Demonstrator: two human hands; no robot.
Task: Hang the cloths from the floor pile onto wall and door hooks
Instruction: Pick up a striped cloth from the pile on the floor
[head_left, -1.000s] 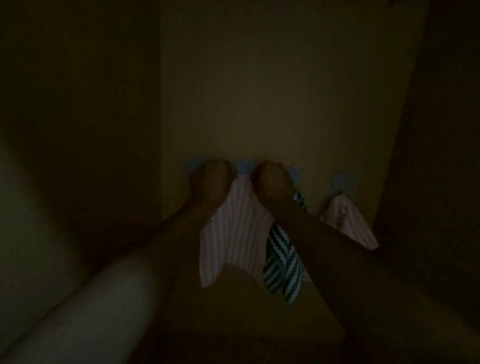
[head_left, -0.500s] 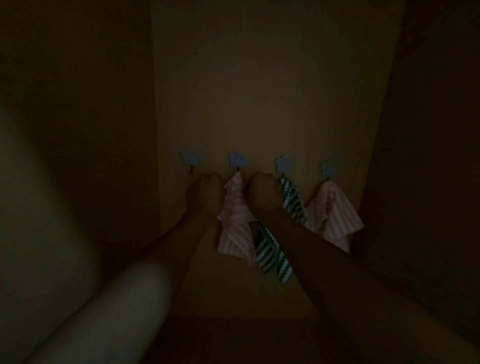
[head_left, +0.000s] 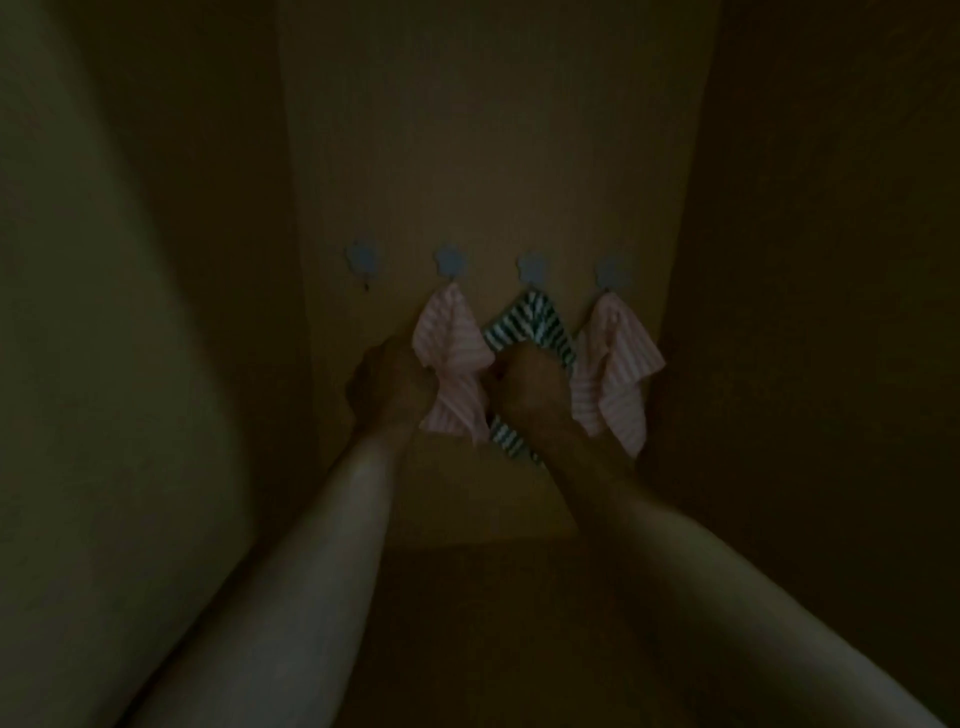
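Observation:
Four blue flower-shaped hooks sit in a row on the dim panel ahead. The first hook (head_left: 362, 258) is bare. A pink striped cloth (head_left: 449, 332) hangs from the second hook (head_left: 450, 262), a green-and-white striped cloth (head_left: 530, 322) from the third hook (head_left: 532, 268), and another pink striped cloth (head_left: 615, 358) from the fourth hook (head_left: 613, 274). My left hand (head_left: 389, 384) grips the left edge of the first pink cloth at its gathered middle. My right hand (head_left: 530, 387), fingers curled, meets that cloth's right edge and covers part of the green cloth.
The light is very low. A pale wall (head_left: 130, 364) stands close on the left and a dark surface (head_left: 831, 338) close on the right, forming a narrow recess. The floor below the panel is dark and its contents cannot be made out.
Both hands have come down from the hooks to the middle of the pink cloth, which now hangs bunched from the second hook. The view has tilted up and all four hooks show.

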